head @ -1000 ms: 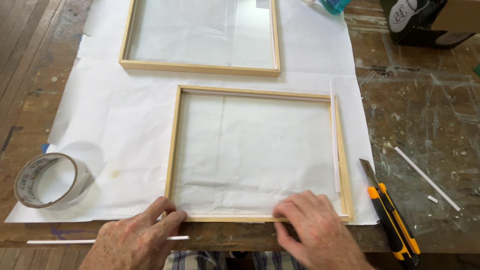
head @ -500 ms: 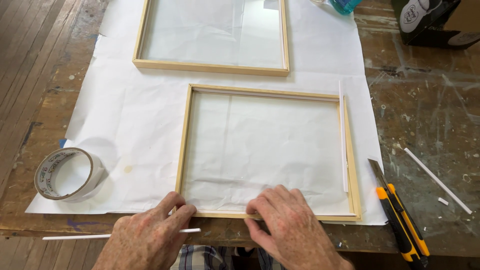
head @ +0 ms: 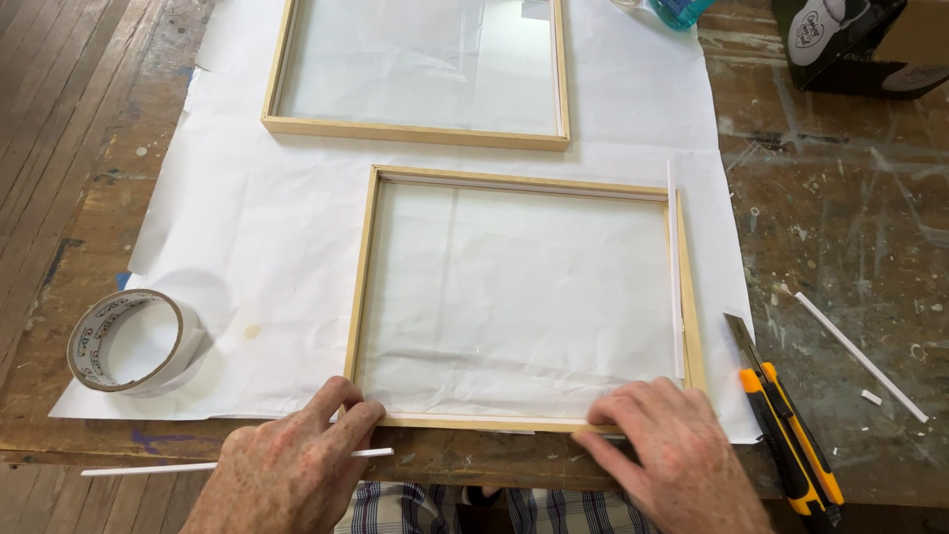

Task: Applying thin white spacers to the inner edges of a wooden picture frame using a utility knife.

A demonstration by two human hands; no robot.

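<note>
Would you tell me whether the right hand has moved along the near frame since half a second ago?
Yes. The right hand slid rightward along the near rail of the wooden frame, from about its middle toward its right corner by the utility knife.

- The left hand [head: 287, 465] is showing bare, with no glove, ring or watch on it, and raised veins and creased knuckles are standing out across its back.
- The right hand [head: 672, 460] is likewise showing bare and unadorned, with the same veined back and wrinkled finger joints.
- The fingernails are looking short and plain on both hands.
- No sleeve is reaching either wrist; the forearms are running out of the bottom edge uncovered.
- A checked woven garment in blue, white and dark red [head: 415, 506] is showing between the hands at the bottom edge, apparently worn on the lower body.
</note>
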